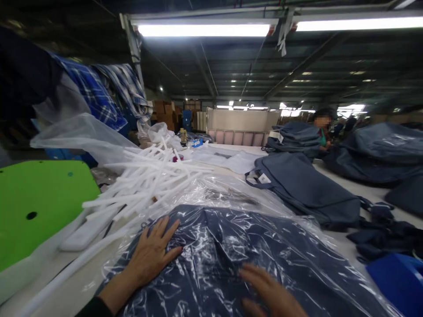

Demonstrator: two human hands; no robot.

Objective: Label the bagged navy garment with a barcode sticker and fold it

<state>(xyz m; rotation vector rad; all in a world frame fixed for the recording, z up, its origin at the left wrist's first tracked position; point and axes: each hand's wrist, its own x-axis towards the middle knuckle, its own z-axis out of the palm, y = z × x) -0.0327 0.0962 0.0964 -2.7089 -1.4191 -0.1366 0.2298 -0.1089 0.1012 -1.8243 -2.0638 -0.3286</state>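
Observation:
A dark blue fabric bag or garment inside a clear plastic bag lies flat in front of me. My left hand rests on its left part, palm down with fingers spread on the shiny film. Over the lower right part is my right hand, blurred by motion, with its fingers stretched out and its thumb apart. Nothing shows in either hand. Whether the right hand touches the plastic, I cannot tell. Just beyond, a dark blue fabric bag with a strap and a white tag lies on the table.
A heap of white foam strips lies to the left, beside a green panel. Stacked dark blue bags stand farther back, near another person. Bright blue material sits at the lower right. Plaid cloth hangs at upper left.

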